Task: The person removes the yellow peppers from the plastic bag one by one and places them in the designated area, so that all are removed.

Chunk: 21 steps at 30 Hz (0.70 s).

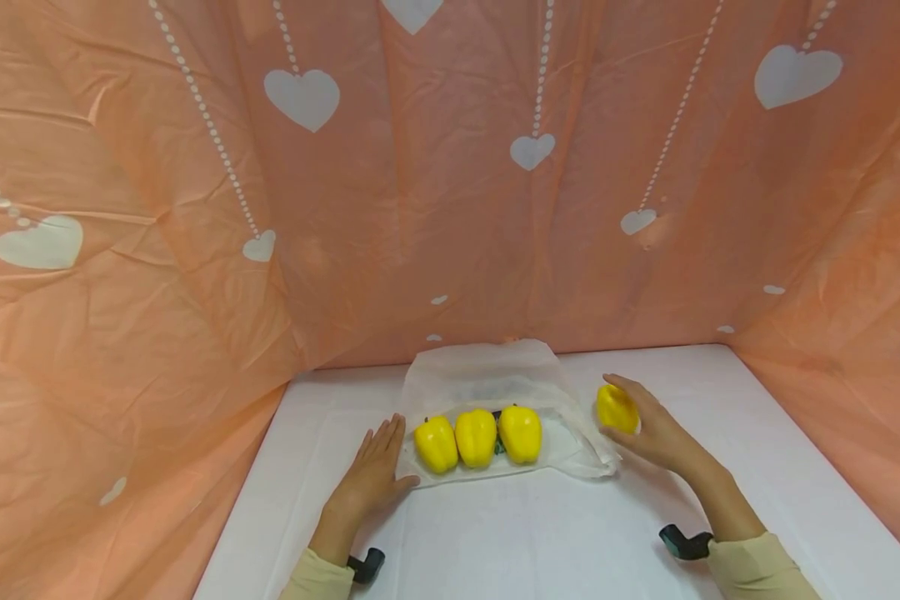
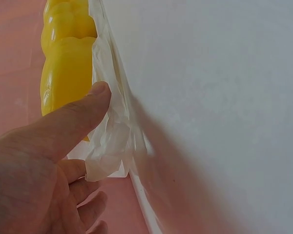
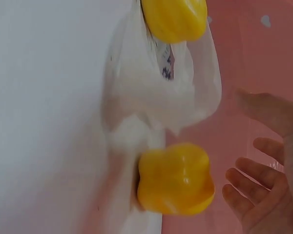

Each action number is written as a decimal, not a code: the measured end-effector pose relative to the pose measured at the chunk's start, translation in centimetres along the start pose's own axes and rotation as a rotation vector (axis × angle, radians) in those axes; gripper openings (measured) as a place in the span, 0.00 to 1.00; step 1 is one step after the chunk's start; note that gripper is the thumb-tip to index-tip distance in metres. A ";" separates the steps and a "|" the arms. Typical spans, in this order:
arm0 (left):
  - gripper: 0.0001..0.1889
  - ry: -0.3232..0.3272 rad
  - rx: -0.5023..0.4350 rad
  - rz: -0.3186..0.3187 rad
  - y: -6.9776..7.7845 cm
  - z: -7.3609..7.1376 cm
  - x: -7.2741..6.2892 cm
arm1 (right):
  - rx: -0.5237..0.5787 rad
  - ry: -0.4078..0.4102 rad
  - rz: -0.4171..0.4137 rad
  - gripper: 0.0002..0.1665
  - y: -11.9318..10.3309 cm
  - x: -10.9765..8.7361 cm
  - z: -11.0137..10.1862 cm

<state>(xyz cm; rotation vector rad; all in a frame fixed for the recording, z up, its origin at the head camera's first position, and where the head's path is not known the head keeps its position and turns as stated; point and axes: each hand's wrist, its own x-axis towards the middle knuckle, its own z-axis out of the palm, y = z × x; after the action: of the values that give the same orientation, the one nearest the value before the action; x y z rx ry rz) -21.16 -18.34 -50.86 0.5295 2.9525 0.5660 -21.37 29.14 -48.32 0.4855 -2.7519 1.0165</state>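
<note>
Three yellow bell peppers, a left one [image 1: 436, 444], a middle one [image 1: 476, 438] and a right one [image 1: 521, 434], lie in a row on a thin white plastic bag [image 1: 487, 371]. My left hand [image 1: 375, 467] is at the bag's left edge with straight fingers; its thumb touches the plastic in the left wrist view. Off the bag's right side sits another yellow bell pepper [image 3: 176, 179]. My right hand [image 1: 660, 429] is beside it, thumb and fingers spread; the right wrist view shows a gap between hand [image 3: 271, 180] and pepper.
Everything lies on a white table [image 1: 495, 533]. A peach-coloured sheet with white hearts [image 1: 420, 208] hangs behind and on both sides. Each wrist wears a black device, one on the left [image 1: 367, 567] and one on the right [image 1: 686, 543].
</note>
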 end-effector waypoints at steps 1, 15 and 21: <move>0.52 0.002 -0.002 0.002 0.0 0.0 0.0 | 0.005 -0.005 -0.001 0.49 -0.2 0.0 0.2; 0.52 -0.001 0.000 -0.007 0.2 -0.1 0.0 | 0.091 -0.074 0.006 0.50 -2.6 0.2 2.7; 0.52 0.013 -0.004 0.010 0.3 -0.3 -0.1 | 0.071 -0.071 -0.051 0.50 -2.9 0.5 4.0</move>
<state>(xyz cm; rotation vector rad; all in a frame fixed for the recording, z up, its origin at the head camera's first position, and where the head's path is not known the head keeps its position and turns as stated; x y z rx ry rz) -21.04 -18.20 -50.45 0.5421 2.9613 0.5789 -20.95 24.32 -49.51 0.6103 -2.7568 1.1082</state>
